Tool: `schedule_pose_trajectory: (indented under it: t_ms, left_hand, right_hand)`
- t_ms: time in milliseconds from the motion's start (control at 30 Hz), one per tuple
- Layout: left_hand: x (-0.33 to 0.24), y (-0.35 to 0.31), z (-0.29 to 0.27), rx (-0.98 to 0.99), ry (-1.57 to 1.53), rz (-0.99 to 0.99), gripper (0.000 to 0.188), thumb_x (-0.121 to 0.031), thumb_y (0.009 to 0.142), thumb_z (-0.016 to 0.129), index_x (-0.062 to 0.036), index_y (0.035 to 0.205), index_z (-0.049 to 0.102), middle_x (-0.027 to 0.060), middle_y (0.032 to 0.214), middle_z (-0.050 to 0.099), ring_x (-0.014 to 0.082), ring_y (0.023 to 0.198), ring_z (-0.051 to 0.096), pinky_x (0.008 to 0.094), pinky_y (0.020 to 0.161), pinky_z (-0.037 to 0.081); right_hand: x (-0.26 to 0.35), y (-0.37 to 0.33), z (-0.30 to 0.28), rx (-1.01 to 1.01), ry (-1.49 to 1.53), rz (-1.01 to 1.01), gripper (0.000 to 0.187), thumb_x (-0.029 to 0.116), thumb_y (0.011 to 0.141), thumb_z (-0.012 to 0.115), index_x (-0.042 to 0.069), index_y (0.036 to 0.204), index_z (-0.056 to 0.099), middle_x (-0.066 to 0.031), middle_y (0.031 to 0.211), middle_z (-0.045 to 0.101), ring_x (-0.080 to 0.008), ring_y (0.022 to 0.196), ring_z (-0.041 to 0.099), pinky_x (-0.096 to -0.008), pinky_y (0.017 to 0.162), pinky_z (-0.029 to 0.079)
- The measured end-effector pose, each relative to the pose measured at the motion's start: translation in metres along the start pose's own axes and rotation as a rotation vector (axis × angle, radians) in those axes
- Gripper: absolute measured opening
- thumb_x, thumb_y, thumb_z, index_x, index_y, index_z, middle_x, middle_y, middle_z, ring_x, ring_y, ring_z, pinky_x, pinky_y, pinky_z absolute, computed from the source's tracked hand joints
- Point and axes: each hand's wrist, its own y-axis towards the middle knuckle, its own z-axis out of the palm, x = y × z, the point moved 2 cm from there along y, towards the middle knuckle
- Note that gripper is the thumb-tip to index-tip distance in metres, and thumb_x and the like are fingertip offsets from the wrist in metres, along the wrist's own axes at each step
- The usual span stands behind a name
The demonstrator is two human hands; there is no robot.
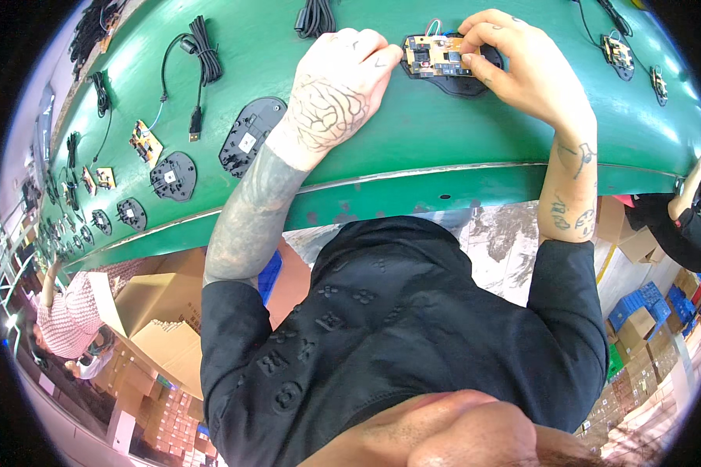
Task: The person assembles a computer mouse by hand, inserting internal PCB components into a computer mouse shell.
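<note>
A tan circuit board (436, 56) with dark components and thin coloured wires lies over a black mouse base (456, 86) on the green conveyor belt. My right hand (522, 66) grips the board's right end between thumb and fingers. At the board's left edge is my left hand (339, 89), its fingers curled and pressed together; whatever they hold, if anything, is hidden. Below the left wrist rests another black mouse base (251, 138) with a pale square on it. A bundled black cable (315, 17) lies just beyond the left hand.
Leftward on the belt are a coiled USB cable (202, 58), a loose circuit board (146, 143) and several more mouse bases, one nearby (173, 177). Another board on a base (618, 56) lies right. Cardboard boxes (163, 311) stand below the belt; other people are at both sides.
</note>
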Motion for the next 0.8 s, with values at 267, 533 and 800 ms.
schedule_pose_trajectory:
  t_ms: [267,533,800]
  left_hand:
    - [-0.002,-0.004,0.000,-0.045,0.035,0.031,0.026,-0.011,0.081,0.071,-0.0136,0.106,0.067,0.0011,0.095,0.059,0.0209,0.087,0.060,0.0362,0.079,0.048]
    - [0.003,-0.014,-0.018,-0.016,0.108,-0.061,0.035,-0.017,0.081,0.073,-0.0149,0.116,0.068,0.0028,0.106,0.061,0.0218,0.099,0.061,0.0378,0.087,0.046]
    - [0.007,-0.033,-0.099,-0.285,0.043,-0.269,0.028,-0.016,0.085,0.075,-0.0108,0.113,0.070,0.0088,0.107,0.066,0.0293,0.100,0.065,0.0383,0.088,0.052]
  right_hand:
    - [-0.005,0.002,0.009,-0.223,-0.038,-0.005,0.014,0.009,0.081,0.067,0.002,0.093,0.068,-0.0151,0.098,0.068,-0.0357,0.090,0.065,-0.0402,0.082,0.053]
    - [0.021,0.011,0.036,-0.202,-0.091,-0.332,0.021,0.018,0.086,0.075,0.012,0.106,0.074,-0.0062,0.117,0.068,-0.0281,0.107,0.065,-0.0374,0.091,0.053]
    - [-0.001,0.005,0.027,-0.206,-0.228,-0.164,0.020,0.024,0.086,0.076,0.015,0.103,0.078,-0.0085,0.123,0.067,-0.0272,0.113,0.063,-0.0376,0.096,0.052]
